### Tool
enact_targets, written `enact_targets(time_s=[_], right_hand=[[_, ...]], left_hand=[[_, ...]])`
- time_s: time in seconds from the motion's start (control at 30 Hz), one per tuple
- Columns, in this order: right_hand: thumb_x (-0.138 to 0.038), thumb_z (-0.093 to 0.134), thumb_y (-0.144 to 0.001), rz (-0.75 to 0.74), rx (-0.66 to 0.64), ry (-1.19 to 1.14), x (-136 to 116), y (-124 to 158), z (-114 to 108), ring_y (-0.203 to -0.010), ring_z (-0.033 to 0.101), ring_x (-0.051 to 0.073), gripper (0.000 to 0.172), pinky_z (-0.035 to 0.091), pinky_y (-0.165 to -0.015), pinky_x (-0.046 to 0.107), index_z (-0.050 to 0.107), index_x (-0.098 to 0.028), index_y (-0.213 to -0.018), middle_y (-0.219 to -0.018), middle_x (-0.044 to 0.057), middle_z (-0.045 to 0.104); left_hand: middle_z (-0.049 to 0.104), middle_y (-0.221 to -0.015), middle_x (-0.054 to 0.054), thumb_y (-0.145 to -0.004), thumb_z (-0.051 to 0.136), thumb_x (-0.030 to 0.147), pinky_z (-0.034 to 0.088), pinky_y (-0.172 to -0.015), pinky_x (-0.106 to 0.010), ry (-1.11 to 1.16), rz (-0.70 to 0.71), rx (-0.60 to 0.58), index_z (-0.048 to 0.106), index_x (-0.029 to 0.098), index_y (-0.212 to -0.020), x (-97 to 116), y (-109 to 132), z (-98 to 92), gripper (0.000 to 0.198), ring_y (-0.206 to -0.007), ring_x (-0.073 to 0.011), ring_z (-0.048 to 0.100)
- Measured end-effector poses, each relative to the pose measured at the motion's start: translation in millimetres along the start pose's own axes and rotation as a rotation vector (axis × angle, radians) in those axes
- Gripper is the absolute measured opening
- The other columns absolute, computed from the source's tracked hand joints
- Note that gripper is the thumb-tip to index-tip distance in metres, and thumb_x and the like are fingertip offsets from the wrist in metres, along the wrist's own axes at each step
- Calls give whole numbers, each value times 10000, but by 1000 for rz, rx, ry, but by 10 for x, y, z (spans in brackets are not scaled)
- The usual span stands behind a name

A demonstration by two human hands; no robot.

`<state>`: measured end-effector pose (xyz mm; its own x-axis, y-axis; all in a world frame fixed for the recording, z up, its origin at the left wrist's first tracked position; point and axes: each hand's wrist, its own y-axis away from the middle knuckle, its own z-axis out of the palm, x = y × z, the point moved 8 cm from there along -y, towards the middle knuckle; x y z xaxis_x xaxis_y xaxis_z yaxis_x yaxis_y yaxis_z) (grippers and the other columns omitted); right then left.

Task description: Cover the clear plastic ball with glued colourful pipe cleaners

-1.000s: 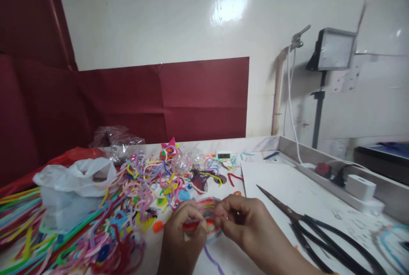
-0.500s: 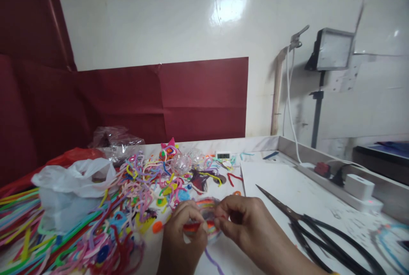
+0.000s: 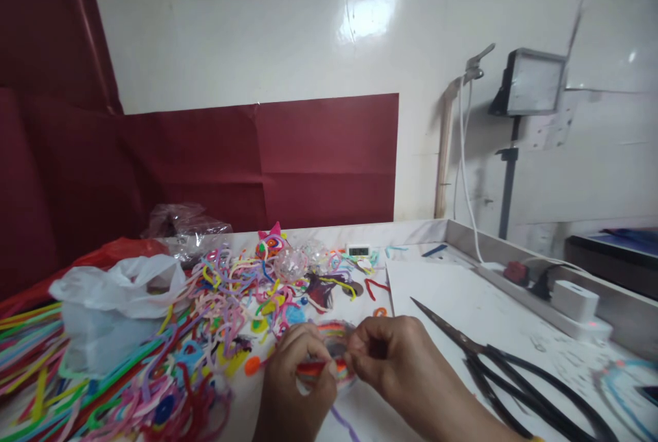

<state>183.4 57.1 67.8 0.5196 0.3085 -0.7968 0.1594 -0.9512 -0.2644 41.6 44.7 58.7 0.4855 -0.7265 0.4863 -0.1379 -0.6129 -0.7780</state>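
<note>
A round ring wrapped in red, orange and other coloured strands stands between my hands, low in the middle of the head view. My left hand pinches a red strand at the ring's near left side, thumb and forefinger together. My right hand is closed at the ring's right side, its fingertips pressed together close to the left thumb; what they grip is too small to make out. A purple strand hangs below the ring on the white surface.
Large black scissors lie open to the right. A heap of coloured pipe cleaners and a white plastic bag fill the left. White paper, a small digital display and a power strip with a charger sit farther back.
Both hands keep nearly the same place around the ring. The left thumb has moved slightly right, closer to the right fingertips.
</note>
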Motion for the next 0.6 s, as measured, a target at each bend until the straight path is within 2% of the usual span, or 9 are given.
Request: enact_targets(time_s=[0.37,0.6], right_hand=[[-172,515,-655,-8,23,20,-13,30,-15,-496,461,117,120,338,-487,224,546,-180,-540,-523,-9,557],[-178,523,-659,30,29,7,21,27,-21,-520,500,129,111,345,-495,228,560,-182,-555,-551,3,585]], left_hand=[[603,-682,5,-686,555,51,515,-664,-278,42,-34,-22,527,207,-605,2,-24,10,179,-719,-187,638],[599,-686,6,-687,571,54,516,-670,-269,41,-14,-27,525,206,-621,0,-16,14,172,-726,-181,637]])
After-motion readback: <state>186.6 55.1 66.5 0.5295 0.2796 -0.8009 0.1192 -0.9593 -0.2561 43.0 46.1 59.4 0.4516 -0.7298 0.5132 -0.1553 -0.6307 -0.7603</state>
